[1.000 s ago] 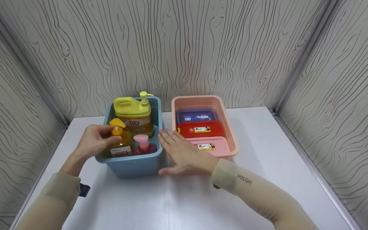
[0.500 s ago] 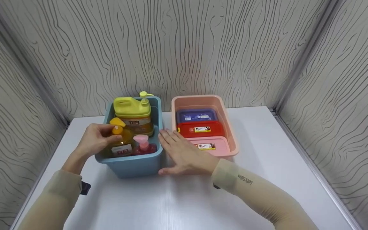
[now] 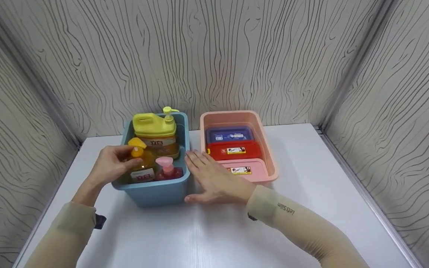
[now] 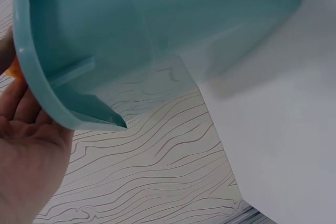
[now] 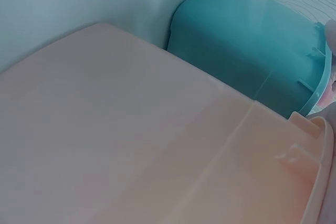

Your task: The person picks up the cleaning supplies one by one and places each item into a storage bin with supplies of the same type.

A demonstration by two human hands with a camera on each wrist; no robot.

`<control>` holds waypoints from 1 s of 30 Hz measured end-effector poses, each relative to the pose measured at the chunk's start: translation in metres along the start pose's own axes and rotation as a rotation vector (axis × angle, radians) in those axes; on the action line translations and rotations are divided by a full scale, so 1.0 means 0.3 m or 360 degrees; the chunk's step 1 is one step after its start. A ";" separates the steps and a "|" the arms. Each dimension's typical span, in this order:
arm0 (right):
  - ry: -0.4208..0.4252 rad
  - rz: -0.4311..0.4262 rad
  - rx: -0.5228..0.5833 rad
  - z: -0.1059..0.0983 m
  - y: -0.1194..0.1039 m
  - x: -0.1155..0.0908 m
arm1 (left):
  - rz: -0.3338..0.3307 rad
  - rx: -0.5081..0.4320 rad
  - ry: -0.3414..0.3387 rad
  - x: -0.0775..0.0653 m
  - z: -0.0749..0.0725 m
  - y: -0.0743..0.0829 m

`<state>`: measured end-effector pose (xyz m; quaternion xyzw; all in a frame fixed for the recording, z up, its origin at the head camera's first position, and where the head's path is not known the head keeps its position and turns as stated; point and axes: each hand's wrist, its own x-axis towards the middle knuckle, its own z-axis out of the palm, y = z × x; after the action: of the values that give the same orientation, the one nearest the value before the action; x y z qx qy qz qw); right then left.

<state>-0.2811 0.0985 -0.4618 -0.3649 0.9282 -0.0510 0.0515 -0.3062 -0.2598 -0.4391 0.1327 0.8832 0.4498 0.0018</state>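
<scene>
In the head view my left hand (image 3: 107,166) pinches the orange top of a yellow dish soap bottle (image 3: 143,174), which stands in the front left of a blue bin (image 3: 156,195). Beside it in the bin is a smaller bottle with a pink pump (image 3: 167,166). A large yellow-topped jug (image 3: 155,128) with a pump stands behind them. My right hand (image 3: 218,182) lies with straight fingers at the bin's right rim, over the near left corner of the pink bin (image 3: 270,163). In the left wrist view, my left hand (image 4: 31,150) reaches over the bin's rim (image 4: 39,80).
Blue (image 3: 229,134), red (image 3: 237,150) and pink (image 3: 250,169) lidded boxes lie in the pink bin. Both bins stand on a white table (image 3: 207,238), side by side. Wood-patterned walls (image 3: 222,59) rise at the back and both sides.
The dish soap bottle has shifted very slightly right and its label has turned a little, with my left hand still at its top. My right hand has stayed in place.
</scene>
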 end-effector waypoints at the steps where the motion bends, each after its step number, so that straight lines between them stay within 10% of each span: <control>1: -0.0001 0.0006 0.0032 -0.001 0.003 -0.002 | 0.0002 0.0014 0.0001 0.000 0.001 0.002; 20: 0.0229 0.0148 0.0514 -0.151 0.142 -0.109 | 0.0017 0.0406 0.0089 -0.040 -0.104 0.011; 30: 0.0732 0.0125 0.0534 -0.216 0.361 -0.226 | 0.0041 0.0829 0.0484 -0.062 -0.140 -0.028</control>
<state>-0.3132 0.2274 -0.4080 -0.2938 0.9075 -0.2833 -0.0988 -0.2954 -0.3022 -0.4230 0.0709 0.9573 0.2228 -0.1703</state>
